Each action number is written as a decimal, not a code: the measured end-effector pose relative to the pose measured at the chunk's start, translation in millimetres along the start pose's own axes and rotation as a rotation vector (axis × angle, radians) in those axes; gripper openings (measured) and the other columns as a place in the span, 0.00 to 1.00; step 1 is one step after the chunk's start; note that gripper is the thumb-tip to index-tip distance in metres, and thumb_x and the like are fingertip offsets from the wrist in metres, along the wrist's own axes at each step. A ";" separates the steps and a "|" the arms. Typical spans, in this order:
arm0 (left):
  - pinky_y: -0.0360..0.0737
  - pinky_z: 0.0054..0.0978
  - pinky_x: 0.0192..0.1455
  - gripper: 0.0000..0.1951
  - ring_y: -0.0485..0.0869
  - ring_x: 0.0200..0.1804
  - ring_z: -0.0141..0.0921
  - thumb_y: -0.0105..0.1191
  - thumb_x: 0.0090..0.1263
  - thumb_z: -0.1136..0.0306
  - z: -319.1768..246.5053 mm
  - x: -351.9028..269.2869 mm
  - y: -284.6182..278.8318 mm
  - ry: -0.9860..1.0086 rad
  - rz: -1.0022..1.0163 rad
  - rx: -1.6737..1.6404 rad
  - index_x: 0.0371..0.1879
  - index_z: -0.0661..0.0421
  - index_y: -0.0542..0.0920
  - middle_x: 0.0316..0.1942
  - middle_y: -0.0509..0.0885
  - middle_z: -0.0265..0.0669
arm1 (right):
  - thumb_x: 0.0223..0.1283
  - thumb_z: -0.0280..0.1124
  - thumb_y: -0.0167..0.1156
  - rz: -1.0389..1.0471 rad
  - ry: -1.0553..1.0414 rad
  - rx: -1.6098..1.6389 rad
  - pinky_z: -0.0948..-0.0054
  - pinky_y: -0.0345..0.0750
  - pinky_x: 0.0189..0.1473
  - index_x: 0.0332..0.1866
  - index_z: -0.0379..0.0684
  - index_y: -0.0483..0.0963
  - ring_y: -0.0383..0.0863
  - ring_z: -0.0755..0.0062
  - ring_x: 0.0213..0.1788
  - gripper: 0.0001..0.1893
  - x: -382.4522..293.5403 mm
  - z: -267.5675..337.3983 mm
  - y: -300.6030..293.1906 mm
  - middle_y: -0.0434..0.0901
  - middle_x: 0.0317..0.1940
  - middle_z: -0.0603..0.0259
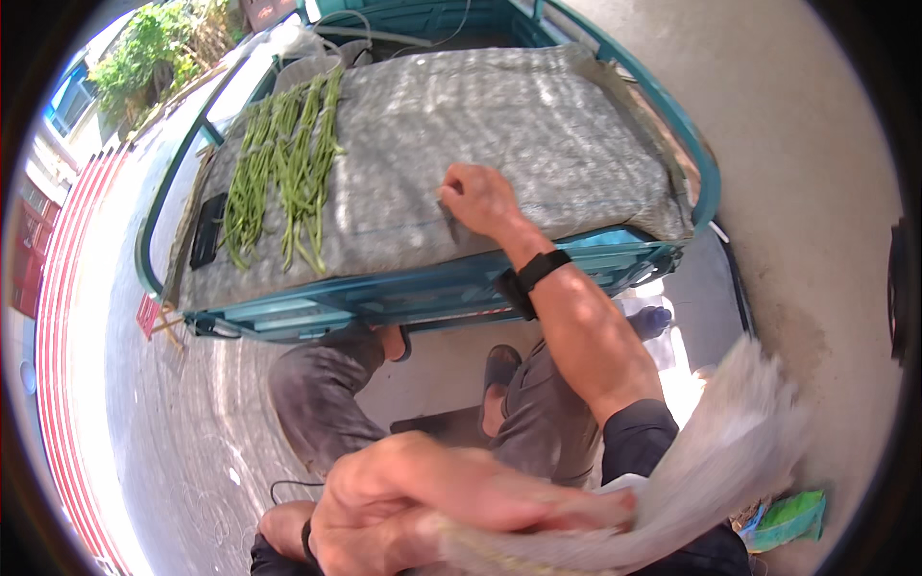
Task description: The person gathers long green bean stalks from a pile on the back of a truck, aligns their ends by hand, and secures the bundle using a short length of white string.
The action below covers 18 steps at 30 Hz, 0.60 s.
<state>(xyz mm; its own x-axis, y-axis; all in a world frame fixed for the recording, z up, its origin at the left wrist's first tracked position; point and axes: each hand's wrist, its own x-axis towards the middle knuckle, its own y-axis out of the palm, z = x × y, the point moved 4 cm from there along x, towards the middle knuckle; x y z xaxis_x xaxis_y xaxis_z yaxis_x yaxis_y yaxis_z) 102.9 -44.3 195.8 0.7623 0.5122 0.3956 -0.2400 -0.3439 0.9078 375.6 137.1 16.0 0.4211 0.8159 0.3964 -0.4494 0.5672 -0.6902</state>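
Close to the camera, my left hand (425, 497) is closed around a whitish, frayed bundle of fibrous strips (720, 446). The bundle is blurred and bends up to the right. Farther off, my right hand (481, 200), a black band on its wrist, is curled just over a grey woven sheet (490, 108). From its fingers points a thin dark object (451, 225); whether it is a blade cannot be made out. Left of that hand, several tied bunches of long green beans (302, 165) lie side by side on the sheet.
The sheet covers the bed of a teal cargo cart with rails (702, 158). A dark phone-like object (209, 230) lies at its left edge. Behind the beans stands a pale bucket (306, 70). A green bag (789, 522) is on the floor at lower right.
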 end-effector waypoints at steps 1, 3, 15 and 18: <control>0.79 0.71 0.61 0.19 0.81 0.62 0.70 0.49 0.82 0.74 8.4 -2.5 3.8 0.043 0.042 -0.111 0.66 0.71 0.74 0.54 0.83 0.74 | 0.61 0.40 0.66 0.070 0.041 0.032 0.51 0.82 0.46 0.36 0.44 0.84 0.88 0.47 0.43 0.10 2.2 -0.5 -1.6 0.89 0.34 0.54; 0.74 0.70 0.66 0.20 0.76 0.66 0.72 0.45 0.83 0.74 18.1 -2.2 7.5 0.089 0.157 -0.289 0.67 0.75 0.72 0.59 0.77 0.77 | 0.62 0.40 0.67 0.125 0.063 0.050 0.52 0.81 0.44 0.36 0.44 0.83 0.87 0.48 0.42 0.10 2.7 1.8 0.9 0.89 0.35 0.55; 0.53 0.62 0.82 0.28 0.58 0.82 0.64 0.41 0.86 0.64 18.1 -6.3 18.7 -0.159 0.488 -0.397 0.71 0.80 0.68 0.75 0.64 0.73 | 0.64 0.39 0.67 0.099 0.011 -0.007 0.57 0.80 0.40 0.38 0.42 0.82 0.86 0.54 0.36 0.11 7.0 15.1 2.1 0.86 0.31 0.57; 0.54 0.61 0.82 0.28 0.58 0.81 0.63 0.42 0.86 0.63 0.8 -6.9 16.2 -0.259 0.412 -0.422 0.71 0.78 0.69 0.75 0.65 0.73 | 0.64 0.39 0.67 0.095 0.030 0.005 0.57 0.80 0.41 0.38 0.42 0.82 0.86 0.53 0.36 0.11 4.1 12.6 3.2 0.86 0.31 0.57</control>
<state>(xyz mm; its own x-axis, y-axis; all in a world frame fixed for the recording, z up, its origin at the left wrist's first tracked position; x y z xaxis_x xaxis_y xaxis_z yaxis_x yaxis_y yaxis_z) 94.2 -54.0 207.7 0.6647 0.1795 0.7252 -0.7199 -0.1056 0.6860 366.0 143.7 23.0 0.3994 0.8624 0.3110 -0.4924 0.4880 -0.7207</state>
